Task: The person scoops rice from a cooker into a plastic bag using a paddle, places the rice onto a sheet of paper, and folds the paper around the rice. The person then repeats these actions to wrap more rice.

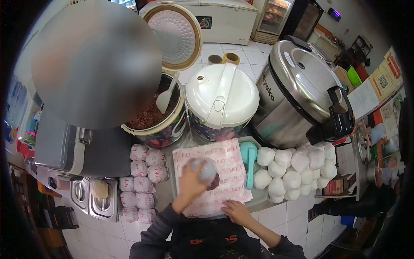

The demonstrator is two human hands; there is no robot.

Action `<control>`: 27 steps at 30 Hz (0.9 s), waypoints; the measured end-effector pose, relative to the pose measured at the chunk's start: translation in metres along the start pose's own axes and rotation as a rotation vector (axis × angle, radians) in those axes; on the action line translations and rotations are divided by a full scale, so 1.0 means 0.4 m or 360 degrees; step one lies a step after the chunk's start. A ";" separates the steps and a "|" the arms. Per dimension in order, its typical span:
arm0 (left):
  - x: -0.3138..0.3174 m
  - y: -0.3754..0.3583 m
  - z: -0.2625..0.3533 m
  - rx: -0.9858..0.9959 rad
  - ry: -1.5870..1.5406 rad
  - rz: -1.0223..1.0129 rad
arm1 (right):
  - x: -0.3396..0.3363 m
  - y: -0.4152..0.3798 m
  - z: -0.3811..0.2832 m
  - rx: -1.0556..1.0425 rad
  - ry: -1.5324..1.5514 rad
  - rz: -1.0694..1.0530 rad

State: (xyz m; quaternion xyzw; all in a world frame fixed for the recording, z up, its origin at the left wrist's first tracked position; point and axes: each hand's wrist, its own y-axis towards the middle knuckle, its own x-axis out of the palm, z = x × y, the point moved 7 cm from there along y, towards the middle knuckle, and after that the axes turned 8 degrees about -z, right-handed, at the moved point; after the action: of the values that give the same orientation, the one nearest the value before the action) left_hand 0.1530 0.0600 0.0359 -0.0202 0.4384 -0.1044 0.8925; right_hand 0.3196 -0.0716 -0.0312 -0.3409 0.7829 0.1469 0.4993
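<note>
My left hand (192, 183) is closed round a pale, rounded cup (204, 169), tilted above the printed paper (228, 166). Dark brownish rice (213, 183) shows at the cup's lower right, on the paper. Near the front edge of the paper lies my right hand (235, 211), its fingers spread on the sheet and holding nothing. A turquoise scoop (249, 162) rests just right of the paper. To the left stand stacked wrapped packets with red print (143, 184); to the right is a pile of plain white wrapped packets (284, 179).
An open rice cooker (152, 136) holds dark rice and a white paddle (164, 101). Beside it stand a closed white cooker (222, 95) and a large steel cooker (293, 95). Metal containers (102, 207) sit at left. A blurred round patch covers the upper left.
</note>
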 end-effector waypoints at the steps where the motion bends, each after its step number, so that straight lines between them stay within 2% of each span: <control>1: -0.041 0.008 -0.017 -0.0011 -0.0068 0.0082 | 0.004 0.000 0.005 -0.0026 0.0014 -0.0036; 3: -0.101 0.034 -0.072 -0.0094 0.0135 0.0215 | 0.022 0.004 0.020 -0.0046 0.0043 -0.0151; 5: -0.130 0.074 -0.134 -0.0182 0.0359 0.0195 | 0.048 0.012 0.037 -0.0044 0.0070 -0.0319; 6: -0.130 0.082 -0.161 -0.0229 0.0471 0.0187 | 0.027 0.018 0.030 -0.0065 0.0120 -0.0252; 9: -0.116 0.076 -0.153 0.0045 0.0891 0.0307 | -0.030 0.039 0.023 -0.0112 0.0254 -0.0136; 12: -0.100 0.029 -0.093 0.0142 0.0978 0.0374 | -0.027 0.050 0.058 -0.0053 0.0390 -0.0181; 14: -0.016 -0.031 -0.081 0.0243 0.0530 0.0100 | -0.024 0.063 0.090 0.0053 0.0492 -0.0217; 16: 0.097 -0.102 -0.056 0.0493 0.0057 -0.0422 | -0.009 0.075 0.109 0.0094 0.0536 -0.0304; 18: 0.138 -0.179 -0.012 0.0548 -0.0005 -0.0653 | 0.000 0.085 0.117 0.0133 0.0532 -0.0351; 20: 0.162 -0.213 -0.009 0.0519 0.0035 -0.0663 | 0.004 0.087 0.117 0.0176 0.0479 -0.0372; 25: 0.247 -0.256 -0.089 0.0514 0.0122 -0.0625 | 0.030 0.077 0.127 0.0105 0.0295 -0.0127; 26: 0.263 -0.251 -0.102 0.0450 0.0129 -0.0611 | 0.052 0.079 0.144 0.0106 0.0290 -0.0147; 27: 0.307 -0.252 -0.122 0.0583 0.0126 -0.0588 | 0.044 0.086 0.148 0.0298 0.0328 -0.0368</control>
State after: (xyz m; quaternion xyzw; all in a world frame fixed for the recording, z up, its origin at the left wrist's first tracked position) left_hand 0.1704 -0.0610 -0.0768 0.0660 0.4357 -0.3439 0.8292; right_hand 0.3320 -0.0197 -0.0776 -0.3939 0.7957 -0.0208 0.4596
